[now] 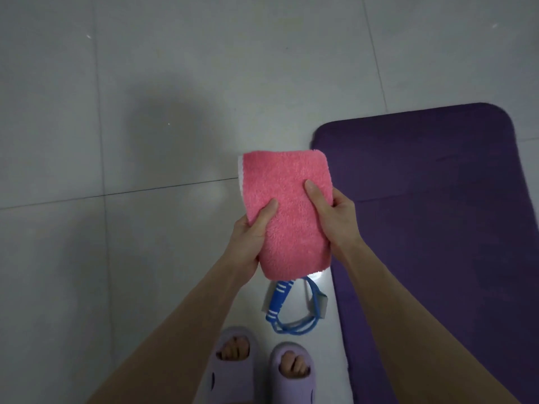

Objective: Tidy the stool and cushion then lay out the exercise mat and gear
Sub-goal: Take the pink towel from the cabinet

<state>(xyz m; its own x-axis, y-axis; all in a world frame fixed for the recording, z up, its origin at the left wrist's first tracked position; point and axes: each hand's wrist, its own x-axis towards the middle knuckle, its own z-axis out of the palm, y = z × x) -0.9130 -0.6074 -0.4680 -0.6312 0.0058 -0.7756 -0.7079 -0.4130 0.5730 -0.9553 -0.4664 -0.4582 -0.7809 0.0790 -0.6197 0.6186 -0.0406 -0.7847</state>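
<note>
tile floor (145, 83) | purple mat (423, 199) laid out; skipping rope (281, 304) beside mat | my left hand (250, 237), right hand (332, 217) pinch folded pink towel (287, 211); towel unplaced

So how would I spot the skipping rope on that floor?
Find the purple mat on the tiled floor. Beside its left edge, just ahead of the lilac slippers, lies the coiled rope. It alone is bright blue, banded with white.

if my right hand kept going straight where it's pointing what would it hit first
Besides the towel it holds, the right hand points toward bare floor, away from the mat; the way looks free, though depth is unclear.
</note>
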